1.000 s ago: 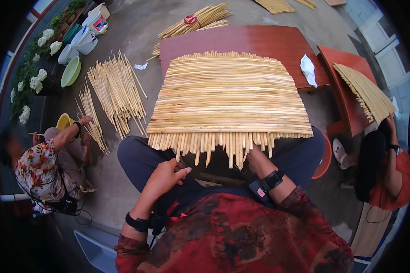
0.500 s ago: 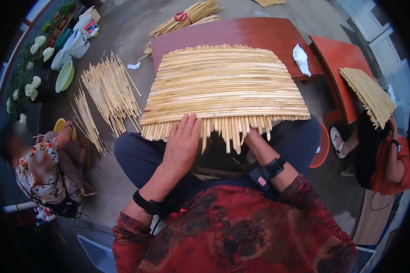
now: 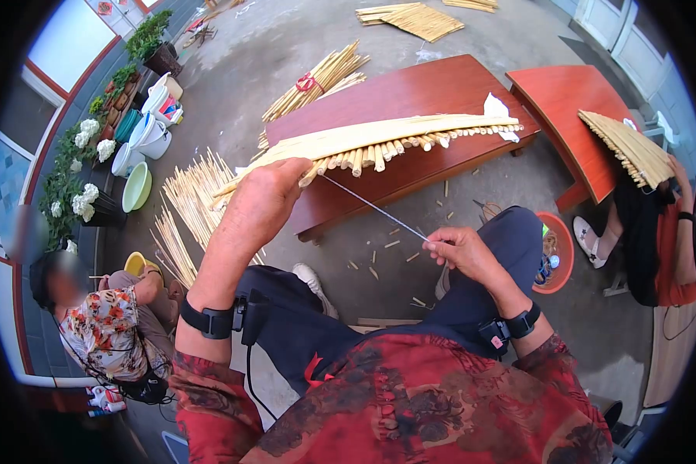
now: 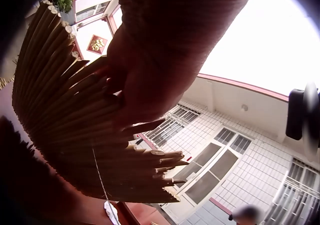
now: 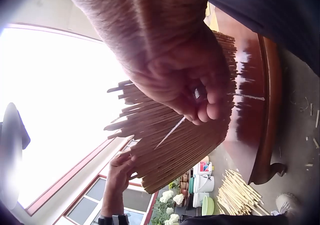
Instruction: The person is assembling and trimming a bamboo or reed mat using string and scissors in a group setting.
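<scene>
A mat of straight straw-coloured stalks (image 3: 394, 129) is tilted up over the low table, its near edge of uneven stalk ends facing me. My left hand (image 3: 263, 203) grips its left near edge. From the mat's underside a thin whitish string (image 3: 375, 207) runs taut to my right hand (image 3: 465, 251), which pinches it between thumb and fingers above my right knee. The right wrist view shows the string (image 5: 171, 131) against the stalks, with a dark ring on a finger. In the left wrist view, stalks (image 4: 75, 115) fan out beside the left hand (image 4: 155, 80).
The reddish-brown table (image 3: 456, 93) stands ahead; short stalk offcuts (image 3: 392, 244) and scissors (image 3: 487, 209) lie on the floor. An orange basin (image 3: 558, 255) is by my right knee, loose stalks (image 3: 197, 185) to the left. Seated people (image 3: 108, 325) are on both sides.
The mat has gone from lying nearly flat to tilted up and farther forward. My left hand moved from beside it, then on top, to gripping its edge; the right came from beneath, drawing the string.
</scene>
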Tool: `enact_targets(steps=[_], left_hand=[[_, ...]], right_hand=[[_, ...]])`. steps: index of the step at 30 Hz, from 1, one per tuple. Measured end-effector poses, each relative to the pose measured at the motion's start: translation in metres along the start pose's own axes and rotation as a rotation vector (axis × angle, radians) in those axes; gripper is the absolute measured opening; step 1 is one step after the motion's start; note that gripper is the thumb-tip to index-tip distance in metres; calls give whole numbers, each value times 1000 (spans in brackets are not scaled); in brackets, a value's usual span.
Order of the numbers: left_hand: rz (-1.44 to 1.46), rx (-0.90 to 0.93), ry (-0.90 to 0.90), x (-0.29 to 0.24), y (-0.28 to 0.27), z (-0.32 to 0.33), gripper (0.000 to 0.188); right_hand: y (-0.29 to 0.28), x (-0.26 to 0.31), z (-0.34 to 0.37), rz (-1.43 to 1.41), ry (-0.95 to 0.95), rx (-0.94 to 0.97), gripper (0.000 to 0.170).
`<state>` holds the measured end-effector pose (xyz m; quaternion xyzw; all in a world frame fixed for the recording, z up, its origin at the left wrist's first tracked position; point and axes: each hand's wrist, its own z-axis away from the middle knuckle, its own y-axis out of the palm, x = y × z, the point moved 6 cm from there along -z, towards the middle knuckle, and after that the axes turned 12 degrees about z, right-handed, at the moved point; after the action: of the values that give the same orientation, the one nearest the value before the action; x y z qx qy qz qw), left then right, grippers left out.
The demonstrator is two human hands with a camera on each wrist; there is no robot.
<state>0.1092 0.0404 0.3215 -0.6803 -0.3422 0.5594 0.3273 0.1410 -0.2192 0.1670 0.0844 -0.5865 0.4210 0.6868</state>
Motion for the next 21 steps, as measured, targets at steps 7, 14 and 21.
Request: enact_targets(steps=[7,14,21], left_hand=[[41,-3,-138,2,-36,-28,20],[34,-47,-164,10,-59,-48,23],[48,-116,-183,27,-67,-47,26]], right_hand=[[-69,24,62,132,-34,-267,12],[-104,36,91,518,-206,-549,6],[-126,31,105,569,-171,-717,7]])
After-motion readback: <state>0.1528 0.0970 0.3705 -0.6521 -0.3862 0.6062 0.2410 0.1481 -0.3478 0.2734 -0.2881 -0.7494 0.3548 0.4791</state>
